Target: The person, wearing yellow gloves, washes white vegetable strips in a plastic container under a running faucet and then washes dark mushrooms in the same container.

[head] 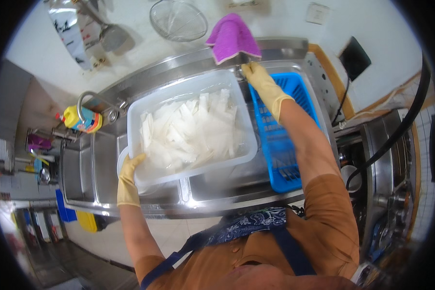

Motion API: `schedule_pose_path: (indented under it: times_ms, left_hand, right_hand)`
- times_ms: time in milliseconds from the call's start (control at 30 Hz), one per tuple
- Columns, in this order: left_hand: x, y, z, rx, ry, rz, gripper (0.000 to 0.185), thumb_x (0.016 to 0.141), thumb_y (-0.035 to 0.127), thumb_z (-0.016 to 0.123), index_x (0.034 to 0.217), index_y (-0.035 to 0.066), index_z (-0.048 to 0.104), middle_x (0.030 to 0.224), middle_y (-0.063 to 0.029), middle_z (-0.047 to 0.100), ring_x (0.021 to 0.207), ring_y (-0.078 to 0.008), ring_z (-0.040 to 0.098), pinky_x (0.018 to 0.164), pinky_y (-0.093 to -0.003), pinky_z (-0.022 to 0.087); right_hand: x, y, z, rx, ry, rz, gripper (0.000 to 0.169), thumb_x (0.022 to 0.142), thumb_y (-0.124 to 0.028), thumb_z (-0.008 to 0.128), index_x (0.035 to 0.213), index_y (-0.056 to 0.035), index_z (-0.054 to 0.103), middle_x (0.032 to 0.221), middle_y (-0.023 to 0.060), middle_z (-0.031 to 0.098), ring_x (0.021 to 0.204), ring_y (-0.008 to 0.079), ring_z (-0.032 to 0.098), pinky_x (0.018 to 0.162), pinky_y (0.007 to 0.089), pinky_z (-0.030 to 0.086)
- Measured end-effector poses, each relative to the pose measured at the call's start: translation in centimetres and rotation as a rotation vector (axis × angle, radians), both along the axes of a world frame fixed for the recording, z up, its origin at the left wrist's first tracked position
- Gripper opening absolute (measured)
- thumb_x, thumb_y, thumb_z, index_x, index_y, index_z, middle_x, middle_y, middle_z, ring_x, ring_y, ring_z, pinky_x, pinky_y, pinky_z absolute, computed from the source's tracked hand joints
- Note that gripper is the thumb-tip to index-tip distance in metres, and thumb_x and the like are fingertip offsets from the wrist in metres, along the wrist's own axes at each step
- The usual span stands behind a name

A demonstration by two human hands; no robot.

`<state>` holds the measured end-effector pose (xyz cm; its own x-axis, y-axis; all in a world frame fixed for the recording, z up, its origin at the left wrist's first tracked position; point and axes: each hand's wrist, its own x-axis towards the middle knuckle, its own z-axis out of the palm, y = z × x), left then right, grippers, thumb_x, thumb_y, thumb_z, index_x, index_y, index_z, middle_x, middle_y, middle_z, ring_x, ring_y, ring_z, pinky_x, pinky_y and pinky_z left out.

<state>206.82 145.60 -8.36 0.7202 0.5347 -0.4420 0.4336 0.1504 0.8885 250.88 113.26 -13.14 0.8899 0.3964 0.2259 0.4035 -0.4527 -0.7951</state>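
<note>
A translucent white plastic tub [247, 145] rests over the steel sink, tilted a little in view. Pale flat strips [188, 130] lie in water inside it; what they are made of I cannot tell. My left hand [129, 174], in a pale yellow rubber glove, grips the tub's near left corner with the thumb over the rim. In a matching glove, my right hand [258, 78] reaches to the tap [239, 71] behind the tub, just below a purple cloth [233, 38]. Its fingertips are partly hidden there. Beneath my right forearm stands a blue slotted plastic basket [275, 145].
A stainless steel sink [110, 159] extends left, with a curved faucet [90, 95] and a yellow bottle [82, 119] at its back. A wire strainer [178, 20] and a wok spatula [112, 36] hang on the wall. A black hose [395, 134] arcs down at right.
</note>
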Motion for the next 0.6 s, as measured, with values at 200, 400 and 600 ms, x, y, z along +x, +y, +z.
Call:
schedule_pose_path:
  times_ms: [200, 400, 600]
  left_hand:
    - [-1.3, 0.3, -0.8, -0.018, -0.104, 0.03, 0.062, 0.084, 0.015, 0.074, 0.14, -0.001, 0.052, 0.115, -0.0108, 0.067, 0.096, -0.0225, 0.066, 0.084, -0.0335, 0.054]
    - [-0.7, 1.0, -0.1, -0.019, -0.085, -0.044, 0.059, 0.085, 0.016, 0.074, 0.137, -0.001, 0.054, 0.104, -0.0072, 0.068, 0.085, -0.0183, 0.067, 0.076, -0.0304, 0.054]
    - [1.8, -11.6, 8.5, 0.099, -0.138, -0.15, 0.055, 0.088, 0.023, 0.066, 0.136, -0.001, 0.055, 0.118, -0.0101, 0.065, 0.105, -0.0204, 0.063, 0.091, -0.0336, 0.051]
  right_hand:
    - [-8.8, -2.3, 5.9, -0.083, 0.335, 0.055, 0.063, 0.086, -0.057, 0.062, 0.109, 0.0017, 0.067, 0.106, 0.0239, 0.07, 0.101, 0.0398, 0.067, 0.086, 0.0452, 0.051]
    - [-16.9, -3.4, 7.3, -0.149, 0.541, 0.118, 0.064, 0.08, -0.054, 0.07, 0.117, -0.0016, 0.067, 0.115, 0.0216, 0.069, 0.102, 0.0358, 0.068, 0.084, 0.0419, 0.053]
    - [-17.0, -6.2, 0.1, -0.127, 0.484, -0.074, 0.067, 0.079, -0.045, 0.078, 0.128, -0.0027, 0.062, 0.124, 0.0234, 0.065, 0.114, 0.0385, 0.063, 0.095, 0.0468, 0.05]
